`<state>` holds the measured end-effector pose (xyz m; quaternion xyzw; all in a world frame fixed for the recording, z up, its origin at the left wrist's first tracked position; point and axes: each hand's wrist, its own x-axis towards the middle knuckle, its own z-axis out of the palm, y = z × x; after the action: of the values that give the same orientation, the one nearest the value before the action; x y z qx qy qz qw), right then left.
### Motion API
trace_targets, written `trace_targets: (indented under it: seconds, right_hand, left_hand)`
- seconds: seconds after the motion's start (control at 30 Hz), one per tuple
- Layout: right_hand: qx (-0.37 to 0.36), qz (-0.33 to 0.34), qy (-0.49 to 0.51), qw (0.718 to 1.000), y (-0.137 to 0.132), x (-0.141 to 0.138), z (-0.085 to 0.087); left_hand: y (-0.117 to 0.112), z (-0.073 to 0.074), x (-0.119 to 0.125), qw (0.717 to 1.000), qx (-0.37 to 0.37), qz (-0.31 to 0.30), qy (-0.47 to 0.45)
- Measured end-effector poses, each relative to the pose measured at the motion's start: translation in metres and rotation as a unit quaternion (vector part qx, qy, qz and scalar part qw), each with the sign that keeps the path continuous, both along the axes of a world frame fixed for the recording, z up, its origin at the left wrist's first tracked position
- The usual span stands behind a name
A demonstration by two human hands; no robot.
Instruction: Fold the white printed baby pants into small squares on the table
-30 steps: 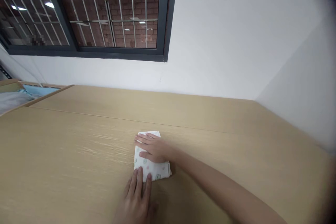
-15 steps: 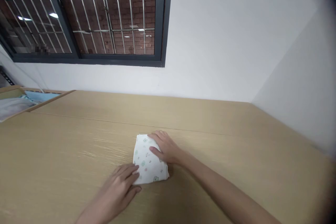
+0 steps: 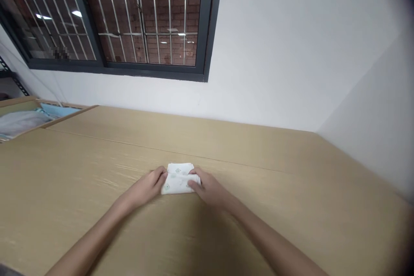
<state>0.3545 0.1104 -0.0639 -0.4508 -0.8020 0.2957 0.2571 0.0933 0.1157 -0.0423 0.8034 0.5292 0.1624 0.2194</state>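
Observation:
A small white cloth (image 3: 178,179) with a pale green and pink print lies folded into a compact bundle on the light wooden table (image 3: 291,189). My left hand (image 3: 147,187) grips its left edge with curled fingers. My right hand (image 3: 207,187) pinches its right edge, fingers bent over the fabric. Both forearms reach in from the bottom of the view.
A wooden-edged tray or box (image 3: 30,114) with grey and light blue fabric sits at the far left. A white wall and a barred dark-framed window (image 3: 129,21) stand behind the table. A second white wall closes the right side.
The cloth has been folded over to about half its former size. My left hand moved from its near edge to its left side; my right hand shifted to its right edge.

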Motion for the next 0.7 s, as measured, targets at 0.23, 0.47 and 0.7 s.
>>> trace_targets:
  seconds: [0.23,0.47,0.7]
  right_hand:
    - [0.025,-0.169,0.017,0.985,0.047,-0.019,-0.02]
    - [0.101,-0.245,-0.017,0.964,0.053,-0.026,-0.041]
    - [0.306,-0.234,-0.103,0.917,0.033,-0.042,-0.04]
  left_hand:
    - [0.042,-0.025,0.036,0.977,0.096,0.138,0.132]
    - [0.042,-0.047,0.05,0.954,0.189,0.145,0.183]
    - [0.042,-0.055,0.049,0.944,0.278,0.145,0.101]
